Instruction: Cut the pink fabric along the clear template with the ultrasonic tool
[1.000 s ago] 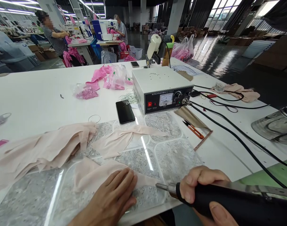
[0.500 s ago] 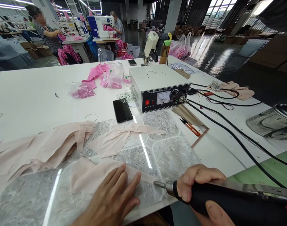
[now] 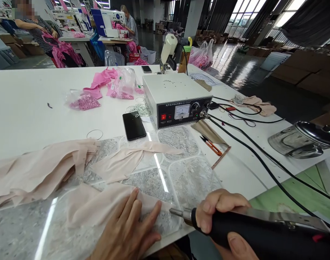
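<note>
My left hand point(image 3: 129, 225) lies with fingers spread on a pale pink cloth piece point(image 3: 91, 204), pressing it on the grey marbled sheet point(image 3: 193, 177). My right hand point(image 3: 224, 216) is wrapped round a black handheld tool point(image 3: 251, 231) with a metal tip. That tip touches or nearly touches the narrow right end of the cloth. Behind it lies another pale pink piece point(image 3: 121, 162), folded over itself. A layered pile of the same cloth point(image 3: 43, 166) is at the left.
A white control box point(image 3: 178, 90) with black cables stands behind the sheet. Near it are a phone point(image 3: 134, 125), orange thread snips point(image 3: 212, 146), bagged pink pieces point(image 3: 85, 101) and a steel pot point(image 3: 297, 141). Two people work at the back left.
The whole view has shifted, so table items appear further left. The hands keep nearly the same places on cloth and tool. The person at far left has turned and holds pink cloth lower.
</note>
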A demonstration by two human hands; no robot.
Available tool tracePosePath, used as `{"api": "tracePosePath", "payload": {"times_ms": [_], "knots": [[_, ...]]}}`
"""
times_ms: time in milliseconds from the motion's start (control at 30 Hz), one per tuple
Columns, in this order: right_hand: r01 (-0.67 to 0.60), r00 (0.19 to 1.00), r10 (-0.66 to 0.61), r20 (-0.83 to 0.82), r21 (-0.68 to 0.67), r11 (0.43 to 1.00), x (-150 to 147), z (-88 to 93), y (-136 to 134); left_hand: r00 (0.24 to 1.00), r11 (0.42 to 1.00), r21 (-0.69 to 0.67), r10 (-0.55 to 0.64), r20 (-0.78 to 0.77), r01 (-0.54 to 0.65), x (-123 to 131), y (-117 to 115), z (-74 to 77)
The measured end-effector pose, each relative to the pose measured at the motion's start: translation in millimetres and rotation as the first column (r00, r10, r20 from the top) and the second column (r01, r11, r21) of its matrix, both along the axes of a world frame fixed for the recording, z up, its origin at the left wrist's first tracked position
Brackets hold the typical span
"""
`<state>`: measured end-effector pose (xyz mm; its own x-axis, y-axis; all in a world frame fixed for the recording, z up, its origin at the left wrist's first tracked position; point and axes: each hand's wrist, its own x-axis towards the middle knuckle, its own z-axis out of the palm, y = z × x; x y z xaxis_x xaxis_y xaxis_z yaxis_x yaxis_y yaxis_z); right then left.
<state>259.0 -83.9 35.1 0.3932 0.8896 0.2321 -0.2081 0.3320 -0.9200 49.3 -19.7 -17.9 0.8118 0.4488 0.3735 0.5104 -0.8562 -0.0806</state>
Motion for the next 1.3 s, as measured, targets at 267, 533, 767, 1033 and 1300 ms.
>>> {"api": "tracePosePath", "payload": {"times_ms": [267,533,767,1033,1300], "knots": [[-0.023,1.000,0.023,-0.006,0.000,1.000,1.5,-2.0,-0.3,1.000,0.999,0.051,0.020,-0.001,-0.020,0.6,-0.9,-0.4],[-0.017,1.000,0.017,-0.006,0.040,0.999,-0.2,-2.3,0.7,0.994,0.994,0.029,0.108,0.035,-0.109,1.5,-10.4,-11.4],[0.058,0.997,-0.063,0.046,0.101,0.993,-2.1,-3.3,7.7,0.987,0.995,0.027,0.094,-0.128,-0.091,-2.9,-13.0,-10.3],[0.024,0.998,-0.031,0.048,0.126,0.992,-11.3,-9.2,17.9,0.993,0.992,0.031,0.121,-0.013,-0.121,3.4,-15.3,-11.0],[-0.014,0.997,0.005,0.075,0.128,0.992,-11.6,-13.2,21.1,0.987,0.987,-0.017,0.163,-0.014,-0.163,4.7,-16.7,-14.4]]}}
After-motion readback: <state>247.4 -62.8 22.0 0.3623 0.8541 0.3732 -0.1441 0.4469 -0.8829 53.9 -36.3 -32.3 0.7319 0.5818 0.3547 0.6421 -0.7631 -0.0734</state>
